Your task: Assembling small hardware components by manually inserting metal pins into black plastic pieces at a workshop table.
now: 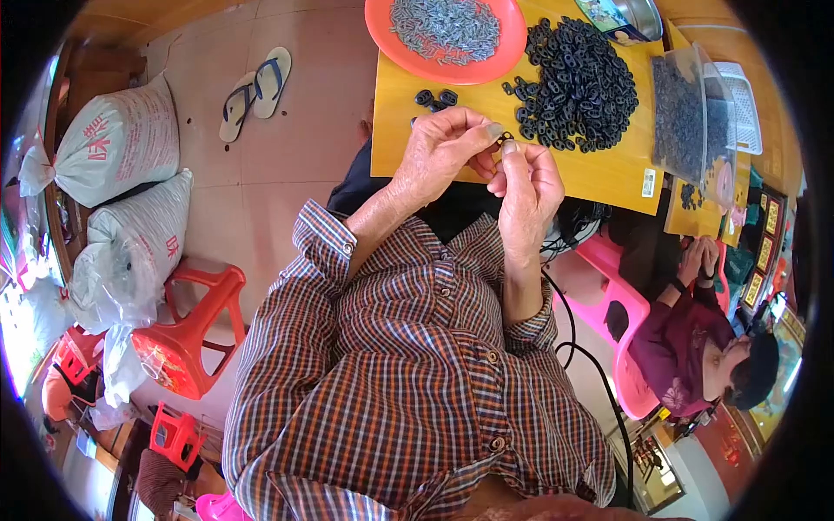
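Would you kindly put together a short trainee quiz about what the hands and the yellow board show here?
1. True or false: both hands meet on one small black ring.
2. What lies in the orange plate? A) small grey pieces B) black rings C) sandals
3. Where is the big pile of black rings relative to the plate?

Key: 1 true. 2 A. 3 To its right, on the yellow board. The left hand and right hand pinch it with their fingertips.

A long-sleeved plaid shirt [408, 365] in brown, orange, blue & white checks is worn, w/ buttoned cuffs at centre frame, small brown buttons down the front at lower centre, and a black cable [599, 365] seen at lower right.
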Action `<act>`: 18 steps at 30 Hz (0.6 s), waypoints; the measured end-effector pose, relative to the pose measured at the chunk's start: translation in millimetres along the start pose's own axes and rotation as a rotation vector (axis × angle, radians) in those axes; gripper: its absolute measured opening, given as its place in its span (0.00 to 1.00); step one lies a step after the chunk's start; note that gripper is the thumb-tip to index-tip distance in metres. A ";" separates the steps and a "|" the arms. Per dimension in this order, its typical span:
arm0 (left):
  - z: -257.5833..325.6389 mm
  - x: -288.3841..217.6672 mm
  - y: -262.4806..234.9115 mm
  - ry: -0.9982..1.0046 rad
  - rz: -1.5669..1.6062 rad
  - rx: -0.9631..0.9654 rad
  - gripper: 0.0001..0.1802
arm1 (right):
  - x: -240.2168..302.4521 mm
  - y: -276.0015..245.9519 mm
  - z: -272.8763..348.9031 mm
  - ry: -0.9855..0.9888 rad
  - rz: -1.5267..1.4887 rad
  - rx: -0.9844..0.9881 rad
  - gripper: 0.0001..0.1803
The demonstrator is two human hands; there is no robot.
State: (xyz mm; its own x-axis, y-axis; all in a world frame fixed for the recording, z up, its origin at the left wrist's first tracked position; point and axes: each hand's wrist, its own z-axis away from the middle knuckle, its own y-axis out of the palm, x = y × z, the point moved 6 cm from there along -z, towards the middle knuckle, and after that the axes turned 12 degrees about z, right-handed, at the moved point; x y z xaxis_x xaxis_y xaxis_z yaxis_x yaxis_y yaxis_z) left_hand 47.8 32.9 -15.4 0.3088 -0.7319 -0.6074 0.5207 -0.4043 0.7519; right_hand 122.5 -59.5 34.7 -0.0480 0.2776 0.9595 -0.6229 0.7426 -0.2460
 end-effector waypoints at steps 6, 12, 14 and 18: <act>-1.9 3.1 2.5 -0.023 0.069 -0.054 0.07 | -1.8 -5.5 -2.0 0.016 -0.014 -0.005 0.08; -0.8 3.7 4.4 -0.004 0.028 -0.067 0.07 | -4.6 -7.5 -2.0 0.016 -0.037 -0.002 0.08; -1.2 4.1 5.7 0.005 0.023 -0.043 0.07 | -6.5 -8.6 -2.1 0.020 -0.045 0.001 0.08; -1.5 6.5 6.5 -0.001 0.016 -0.046 0.07 | -10.8 -11.0 -3.3 0.031 -0.058 0.019 0.09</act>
State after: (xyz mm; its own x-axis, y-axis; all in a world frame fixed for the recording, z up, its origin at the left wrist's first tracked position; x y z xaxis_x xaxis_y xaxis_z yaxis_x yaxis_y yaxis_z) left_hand 54.3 26.3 -14.8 0.3166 -0.7387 -0.5950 0.5519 -0.3667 0.7489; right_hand 132.4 -68.6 26.5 0.0121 0.2536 0.9672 -0.6385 0.7464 -0.1877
